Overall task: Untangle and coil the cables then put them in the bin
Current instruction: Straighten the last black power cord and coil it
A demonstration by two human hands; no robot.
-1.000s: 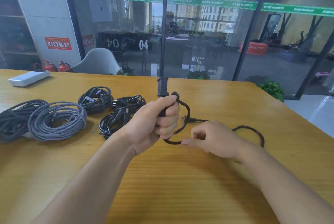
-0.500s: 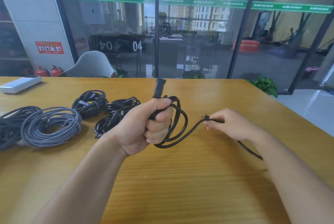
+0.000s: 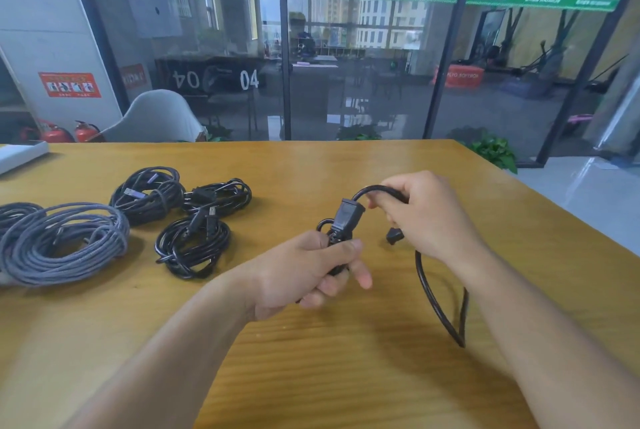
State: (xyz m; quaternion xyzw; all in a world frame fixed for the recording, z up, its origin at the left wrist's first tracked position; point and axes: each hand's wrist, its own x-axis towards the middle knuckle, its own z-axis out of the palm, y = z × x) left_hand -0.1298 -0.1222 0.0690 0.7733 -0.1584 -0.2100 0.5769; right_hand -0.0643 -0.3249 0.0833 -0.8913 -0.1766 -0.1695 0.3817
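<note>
Clearly, from the head view, the left hand point(image 3: 311, 272) keeps its grip closed round the gathered loops of the black power cable point(image 3: 436, 304) just above the counter point(image 3: 346, 376), its chunky connector point(image 3: 348, 215) poking up, while the right hand point(image 3: 426, 217) pinches the cord just past that connector and the slack hangs in a loop down to the wood. Judging by its thick jacket, the cord should be light but springy, best held on the cord itself near the bundle so coils do not spring open.
</note>
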